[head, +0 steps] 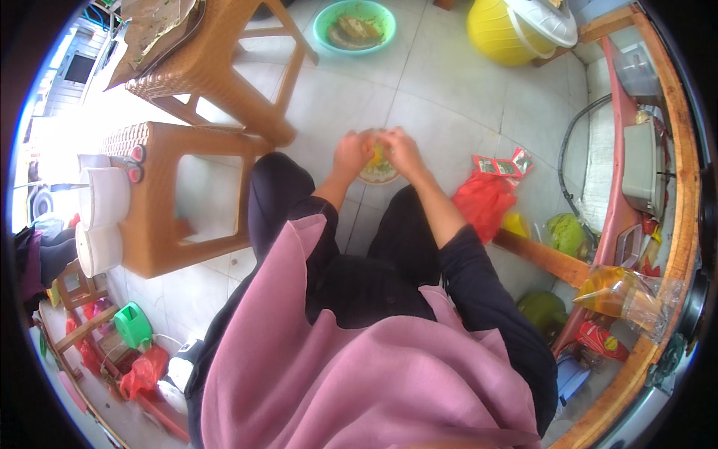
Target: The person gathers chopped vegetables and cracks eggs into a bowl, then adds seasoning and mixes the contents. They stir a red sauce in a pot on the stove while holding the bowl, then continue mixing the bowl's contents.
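Note:
My left hand (354, 152) and my right hand (400, 150) meet above a small round bowl (382, 180) on the tiled floor between my knees. Both hands have curled fingers, with the fingertips close together over the bowl's far side. Blur and the fingers themselves hide whether anything is pinched between them. Something bright yellow-orange (376, 154) shows just below the fingertips, too blurred to name surely. Pale food with green bits (382, 167) lies in the bowl.
A turquoise basin (321, 35) with fish-like pieces stands ahead, a lidded yellow bucket (499, 31) at far right. Brown plastic stools (151, 224) stand left, one bearing scissors (136, 163) and white cups (104, 191). Right are a red plastic bag (482, 199), sachets (505, 166) and a wooden-framed shelf (667, 247).

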Demonstrator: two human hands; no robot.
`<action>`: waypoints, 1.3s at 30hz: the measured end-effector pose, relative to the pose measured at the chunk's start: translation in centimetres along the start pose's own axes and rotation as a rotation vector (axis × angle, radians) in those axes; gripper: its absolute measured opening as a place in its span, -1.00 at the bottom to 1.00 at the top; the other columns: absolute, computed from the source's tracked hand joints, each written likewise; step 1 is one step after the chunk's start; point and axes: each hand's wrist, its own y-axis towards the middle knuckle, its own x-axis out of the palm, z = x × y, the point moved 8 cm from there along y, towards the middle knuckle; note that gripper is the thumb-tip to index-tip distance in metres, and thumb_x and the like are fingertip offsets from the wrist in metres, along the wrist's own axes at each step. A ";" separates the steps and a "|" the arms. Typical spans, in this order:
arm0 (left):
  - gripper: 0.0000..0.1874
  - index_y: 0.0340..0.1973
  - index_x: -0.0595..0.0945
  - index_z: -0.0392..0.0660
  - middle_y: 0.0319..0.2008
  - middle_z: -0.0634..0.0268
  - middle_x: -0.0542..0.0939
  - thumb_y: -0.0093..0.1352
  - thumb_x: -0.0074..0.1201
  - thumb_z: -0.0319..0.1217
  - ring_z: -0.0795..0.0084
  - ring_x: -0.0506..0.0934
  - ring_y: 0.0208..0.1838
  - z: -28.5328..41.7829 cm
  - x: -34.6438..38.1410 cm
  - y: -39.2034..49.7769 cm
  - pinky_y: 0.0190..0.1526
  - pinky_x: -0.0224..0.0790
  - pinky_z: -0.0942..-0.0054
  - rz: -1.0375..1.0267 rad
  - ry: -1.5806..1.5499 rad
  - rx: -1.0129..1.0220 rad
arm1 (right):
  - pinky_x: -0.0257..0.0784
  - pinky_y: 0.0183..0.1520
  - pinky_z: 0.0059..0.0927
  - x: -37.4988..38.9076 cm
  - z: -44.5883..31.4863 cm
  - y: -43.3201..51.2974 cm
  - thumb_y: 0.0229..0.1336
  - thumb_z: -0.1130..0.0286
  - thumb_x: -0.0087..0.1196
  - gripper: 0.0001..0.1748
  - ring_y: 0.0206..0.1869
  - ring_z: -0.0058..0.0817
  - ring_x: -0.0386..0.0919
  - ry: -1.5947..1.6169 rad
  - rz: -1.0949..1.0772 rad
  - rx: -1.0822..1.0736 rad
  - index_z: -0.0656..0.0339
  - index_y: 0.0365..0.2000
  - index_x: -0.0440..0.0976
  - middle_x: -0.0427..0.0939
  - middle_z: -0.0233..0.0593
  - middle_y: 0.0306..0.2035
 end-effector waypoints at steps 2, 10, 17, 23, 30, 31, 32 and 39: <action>-0.61 -0.02 0.67 0.00 -0.30 0.03 0.60 0.20 0.20 -0.37 -0.03 0.60 -0.26 0.0 -0.5 -0.1 -0.25 0.50 0.09 -0.006 0.052 -0.052 | 0.48 -0.13 -0.16 -0.9 -0.3 -0.2 0.10 0.56 0.11 -0.69 -0.19 -0.04 0.56 -0.052 0.042 0.016 0.14 -0.11 0.59 0.53 -0.04 -0.19; -0.66 -0.02 0.67 0.04 -0.32 0.09 0.63 0.27 0.17 -0.35 -0.01 0.61 -0.31 1.2 -0.6 -0.4 -0.26 0.52 0.11 -0.052 0.142 0.065 | 0.51 -0.14 -0.19 -0.9 2.0 -1.1 0.18 0.39 0.13 -0.67 -0.21 -0.12 0.58 0.101 0.093 0.125 0.19 -0.03 0.55 0.55 -0.07 -0.16; -0.55 0.04 0.63 -0.11 -0.36 0.10 0.71 0.25 0.34 -0.30 0.37 0.66 -0.34 -0.1 -0.5 -0.7 -0.21 0.53 0.39 -0.072 -0.256 -0.113 | 0.45 0.09 -0.23 0.5 3.5 -4.0 0.29 0.17 0.10 -0.52 0.03 -0.41 0.51 1.127 -0.061 0.838 0.22 0.11 0.43 0.56 -0.27 0.04; -0.53 0.00 0.64 -0.15 -0.29 0.21 0.71 0.20 0.41 -0.34 0.38 0.66 -0.28 4.7 0.0 -0.7 -0.20 0.53 0.38 -0.127 -0.510 -0.114 | 0.50 0.07 -0.26 -2.0 0.4 -4.8 0.31 0.22 0.04 -0.61 0.05 -0.40 0.52 1.404 -0.005 0.774 0.18 0.06 0.44 0.56 -0.24 0.00; -0.55 0.16 0.56 -0.10 -0.33 0.33 0.63 0.37 0.26 -0.32 0.59 0.53 -0.41 5.5 -1.3 -1.8 -0.37 0.39 0.58 -0.493 -0.518 -0.267 | 0.57 0.01 -0.20 -12.1 5.1 -14.1 0.31 0.31 0.07 -0.69 -0.03 -0.38 0.58 1.510 0.540 0.556 0.16 0.02 0.43 0.57 -0.25 -0.07; -0.56 0.18 0.55 -0.08 -0.35 0.39 0.59 0.42 0.18 -0.26 0.63 0.48 -0.43 4.3 -2.3 -2.4 -0.40 0.33 0.61 -0.508 -0.629 -0.394 | 0.57 -0.01 -0.22 -13.7 6.9 -17.5 0.30 0.28 0.09 -0.68 -0.04 -0.38 0.59 1.381 0.706 0.666 0.15 0.01 0.42 0.57 -0.25 -0.07; -0.57 0.20 0.54 -0.07 -0.37 0.44 0.55 0.47 0.11 -0.20 0.67 0.43 -0.45 3.2 -3.3 -3.1 -0.43 0.27 0.65 -0.507 -0.750 -0.490 | 0.57 -0.02 -0.25 -15.4 8.3 -20.6 0.30 0.26 0.10 -0.67 -0.05 -0.39 0.59 1.265 0.834 0.683 0.13 0.01 0.42 0.56 -0.25 -0.07; -0.54 0.24 0.45 -0.10 -0.17 0.31 0.53 0.52 -0.04 -0.14 0.51 0.51 -0.24 -4.7 -13.4 -5.8 -0.31 0.40 0.64 -0.284 -1.083 -0.706 | 0.49 0.00 -0.20 -16.8 18.0 -34.2 0.22 0.27 0.14 -0.72 -0.04 -0.19 0.59 0.279 0.673 1.145 0.17 -0.12 0.55 0.58 -0.09 -0.05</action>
